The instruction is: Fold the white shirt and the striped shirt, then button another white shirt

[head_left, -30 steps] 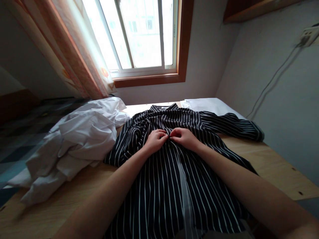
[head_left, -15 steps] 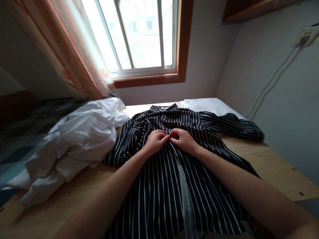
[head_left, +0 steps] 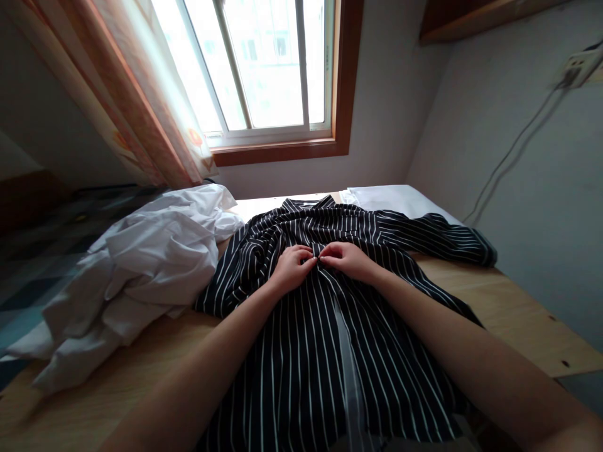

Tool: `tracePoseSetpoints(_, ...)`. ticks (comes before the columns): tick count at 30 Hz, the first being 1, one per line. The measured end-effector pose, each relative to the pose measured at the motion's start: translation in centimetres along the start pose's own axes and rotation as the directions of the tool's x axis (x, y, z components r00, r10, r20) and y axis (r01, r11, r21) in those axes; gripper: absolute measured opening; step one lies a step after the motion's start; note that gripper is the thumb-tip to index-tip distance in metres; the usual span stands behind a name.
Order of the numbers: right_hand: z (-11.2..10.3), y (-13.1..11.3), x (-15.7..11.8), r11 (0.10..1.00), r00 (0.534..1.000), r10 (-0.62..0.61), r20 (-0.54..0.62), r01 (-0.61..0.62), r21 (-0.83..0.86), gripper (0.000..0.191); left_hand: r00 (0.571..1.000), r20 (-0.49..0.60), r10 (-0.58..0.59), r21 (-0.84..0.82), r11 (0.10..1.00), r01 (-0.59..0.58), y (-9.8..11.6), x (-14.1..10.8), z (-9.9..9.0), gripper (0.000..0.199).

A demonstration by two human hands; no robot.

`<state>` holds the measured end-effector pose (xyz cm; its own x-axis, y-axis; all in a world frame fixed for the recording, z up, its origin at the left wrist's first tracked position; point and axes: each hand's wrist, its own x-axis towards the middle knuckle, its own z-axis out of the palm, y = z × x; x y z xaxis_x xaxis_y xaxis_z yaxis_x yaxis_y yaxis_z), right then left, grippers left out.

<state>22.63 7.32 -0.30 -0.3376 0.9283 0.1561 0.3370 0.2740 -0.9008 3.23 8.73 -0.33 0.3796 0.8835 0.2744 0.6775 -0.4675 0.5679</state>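
Note:
A black shirt with white stripes lies front up before me, its collar at the far end and one sleeve stretched out to the right. My left hand pinches the shirt's front edge near the middle of the chest. Facing it, my right hand pinches the same strip of cloth, thumb and forefinger together. The fingertips of both hands almost meet there. Whatever small part of the placket sits between them is too small to make out. Below the hands the front hangs apart, and a greyish inner strip shows.
On the left a crumpled white garment is heaped across the wooden table and its edge. A folded white cloth rests at the back right. Behind are a window and a curtain; a cord runs down the right wall.
My right hand's fingers have flattened and shifted slightly at the pinch. The left hand and the shirt stay almost as they were; the view has moved very little.

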Motion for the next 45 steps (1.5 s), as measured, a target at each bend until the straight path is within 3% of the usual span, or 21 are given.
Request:
tracePoseSetpoints(4, 0.1, 0.1, 0.0, 0.999, 0.999, 0.034, -0.027, -0.034, 0.008, 0.012, 1.000, -0.002, 0.004, -0.013, 1.000, -0.004, 0.1, 0.0, 0.0, 0.019)
tracePoseSetpoints(10, 0.6, -0.1, 0.1, 0.937, 0.987, -0.126, -0.094, 0.088, -0.338, 0.018, 0.999, -0.028, 0.026, -0.048, 0.998, -0.028, 0.2, -0.1, 0.0, 0.017)
tracePoseSetpoints(19, 1.0, -0.6, 0.0, 0.830, 0.992, -0.107, -0.061, 0.056, -0.555, 0.016, 0.998, -0.053, 0.029, -0.052, 0.998, -0.031, 0.1, -0.2, 0.3, 0.016)
tracePoseSetpoints(27, 1.2, -0.7, -0.2, 0.806, 0.995, -0.095, -0.037, 0.055, -0.590, 0.014, 0.999, -0.040, 0.025, -0.016, 1.000, -0.026, 0.4, -0.2, 0.2, 0.016)
tracePoseSetpoints(34, 0.8, -0.4, 0.3, 0.885, 0.998, -0.016, -0.052, -0.010, -0.465, 0.019, 0.999, -0.032, 0.015, 0.043, 0.999, -0.013, 1.0, -0.3, 0.1, 0.014)
tracePoseSetpoints(45, 0.5, 0.4, 0.6, 0.958, 0.997, -0.035, -0.071, 0.013, -0.286, 0.022, 0.999, -0.017, 0.042, -0.010, 0.999, -0.042, 0.8, -0.4, -0.1, 0.010)
